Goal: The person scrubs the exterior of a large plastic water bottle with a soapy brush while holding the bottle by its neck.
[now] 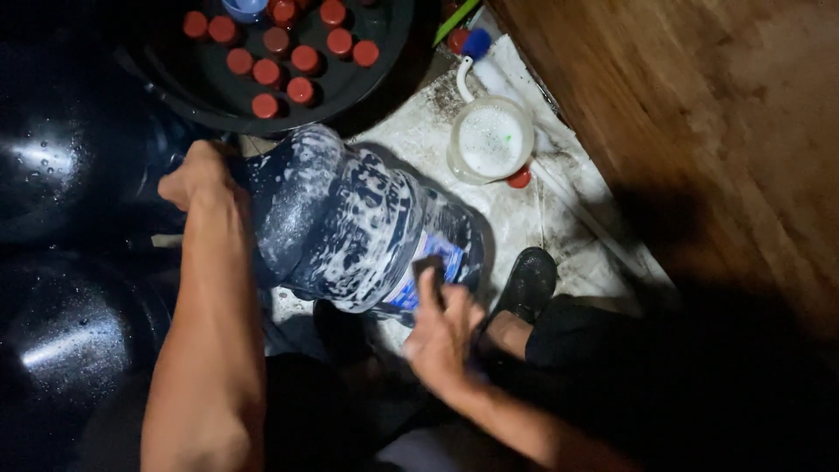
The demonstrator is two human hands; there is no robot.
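— Wet, grimy tiles and a wooden wall frame our corner of the floor, seen from the head camera: what do we have in hand?

— We have a big blue water jug [350, 223] lying tilted on its side between our knees, streaked all over with white suds. Our left hand [203, 175] is clamped round its upper end, arm stretched straight out from the shoulder. Our right hand [441, 328] is closed on a small dark scrubber [428, 267], pressed flat against the jug's lower end, wrist bent inward.

— And around us?

— We see a black basin [376, 52] full of red caps [280, 65] at the top, a tub of soapy water [489, 140] with a brush [472, 52] leaning just beside it, and more dark jugs [61, 166] at our left. Our black shoe [527, 284] rests near the jug's lower end.

— What could go wrong from here?

— We judge the soap the main risk: a slick jug held only at one end could slide out of our left grip and roll on the wet tiles, or knock the tub over. Our scrubbing hand could also skid off the curve.
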